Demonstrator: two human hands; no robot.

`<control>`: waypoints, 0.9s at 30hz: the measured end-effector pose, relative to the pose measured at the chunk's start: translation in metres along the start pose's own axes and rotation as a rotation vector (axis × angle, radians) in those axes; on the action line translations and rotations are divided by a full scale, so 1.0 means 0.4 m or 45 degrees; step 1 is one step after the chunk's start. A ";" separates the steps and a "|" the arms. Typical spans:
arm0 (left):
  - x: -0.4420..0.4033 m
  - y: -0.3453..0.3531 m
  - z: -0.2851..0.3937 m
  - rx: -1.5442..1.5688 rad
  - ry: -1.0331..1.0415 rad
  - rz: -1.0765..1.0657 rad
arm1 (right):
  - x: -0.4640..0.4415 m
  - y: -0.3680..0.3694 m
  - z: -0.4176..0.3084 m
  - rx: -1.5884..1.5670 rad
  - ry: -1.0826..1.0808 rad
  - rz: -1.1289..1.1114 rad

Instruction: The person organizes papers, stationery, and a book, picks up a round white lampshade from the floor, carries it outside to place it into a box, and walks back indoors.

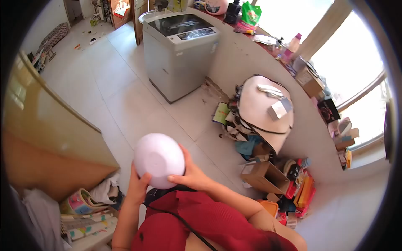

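A round, pale pinkish-white bowl [158,155] is held in front of my body, its base ring facing up toward the camera. My left hand [140,180] grips its lower left side, thumb on the outer wall and fingers hidden beneath. At the lower right side, my right hand [187,173] is closed on the bowl too, its thumb pressed on the outer wall. Whatever the bowl's inside may hold is out of sight.
A grey washing machine [180,58] stands ahead. To the right are a white-topped rack [261,100], an open cardboard box [266,180] and a cluttered windowsill [272,48]. A yellowish cabinet [50,125] rises at left, with rolled papers [81,203] below it.
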State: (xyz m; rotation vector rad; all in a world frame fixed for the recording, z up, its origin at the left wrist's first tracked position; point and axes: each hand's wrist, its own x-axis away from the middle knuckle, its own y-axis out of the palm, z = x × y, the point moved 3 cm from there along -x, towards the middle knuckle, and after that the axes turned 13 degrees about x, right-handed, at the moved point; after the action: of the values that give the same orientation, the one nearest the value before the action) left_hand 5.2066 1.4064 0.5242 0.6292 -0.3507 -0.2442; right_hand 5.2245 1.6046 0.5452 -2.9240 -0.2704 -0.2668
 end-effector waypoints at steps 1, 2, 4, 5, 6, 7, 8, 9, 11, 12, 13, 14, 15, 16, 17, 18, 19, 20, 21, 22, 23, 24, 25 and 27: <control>-0.085 -0.022 0.030 -0.061 -0.037 -0.018 | -0.072 -0.007 -0.011 -0.011 -0.011 -0.008; -0.164 -0.026 0.070 -0.130 0.011 -0.059 | -0.137 -0.021 -0.030 -0.002 0.001 0.061; -0.325 -0.041 0.129 -0.209 0.076 -0.129 | -0.298 -0.036 -0.033 0.007 -0.007 0.104; -0.407 -0.054 0.168 -0.211 0.096 -0.116 | -0.382 -0.051 -0.038 0.003 0.012 0.121; -0.481 -0.072 0.194 -0.213 0.089 -0.112 | -0.464 -0.066 -0.042 -0.001 0.040 0.135; -0.562 -0.091 0.228 -0.220 0.082 -0.110 | -0.564 -0.081 -0.058 -0.002 0.030 0.114; -0.634 -0.100 0.282 -0.203 0.089 -0.067 | -0.667 -0.097 -0.096 -0.014 0.027 0.074; -0.699 -0.123 0.332 -0.211 0.108 -0.041 | -0.767 -0.097 -0.121 -0.030 0.031 0.026; -0.844 -0.175 0.456 -0.187 0.123 0.061 | -0.992 -0.090 -0.194 0.000 -0.070 -0.050; -0.907 -0.206 0.519 -0.172 0.151 0.099 | -1.089 -0.086 -0.227 0.041 -0.137 -0.104; -0.960 -0.243 0.585 -0.185 0.213 0.130 | -1.183 -0.074 -0.267 0.059 -0.128 -0.158; -1.014 -0.287 0.642 -0.196 0.277 0.157 | -1.287 -0.053 -0.319 0.121 -0.164 -0.223; -1.072 -0.337 0.689 -0.169 0.305 0.190 | -1.396 -0.028 -0.368 0.183 -0.214 -0.280; -1.124 -0.387 0.730 -0.110 0.393 0.206 | -1.492 -0.001 -0.396 0.220 -0.238 -0.351; -1.178 -0.438 0.769 -0.054 0.475 0.217 | -1.590 0.027 -0.415 0.239 -0.244 -0.383; -1.236 -0.496 0.815 -0.037 0.518 0.251 | -1.695 0.069 -0.432 0.253 -0.255 -0.440; -1.297 -0.548 0.851 -0.024 0.530 0.268 | -1.787 0.103 -0.441 0.261 -0.264 -0.492; -1.361 -0.607 0.884 0.016 0.487 0.300 | -1.880 0.134 -0.435 0.272 -0.261 -0.511; -1.424 -0.659 0.932 0.054 0.437 0.326 | -1.967 0.164 -0.439 0.274 -0.253 -0.517; -1.493 -0.719 0.983 0.058 0.438 0.326 | -2.054 0.194 -0.441 0.226 -0.199 -0.488; -1.578 -0.780 1.031 0.027 0.377 0.345 | -2.152 0.216 -0.454 0.196 -0.158 -0.460; -1.649 -0.808 1.088 0.006 0.302 0.371 | -2.233 0.235 -0.480 0.218 -0.150 -0.468; -1.708 -0.832 1.144 0.020 0.298 0.374 | -2.301 0.251 -0.498 0.188 -0.113 -0.402; -1.865 -0.866 1.298 -0.009 0.284 0.256 | -2.480 0.266 -0.562 0.147 -0.092 -0.320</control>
State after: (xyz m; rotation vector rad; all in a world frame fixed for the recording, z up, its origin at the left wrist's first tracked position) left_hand 4.2823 1.1039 0.5207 0.6032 -0.1961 0.0179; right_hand 4.2501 1.2941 0.5499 -2.7864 -0.6444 -0.1744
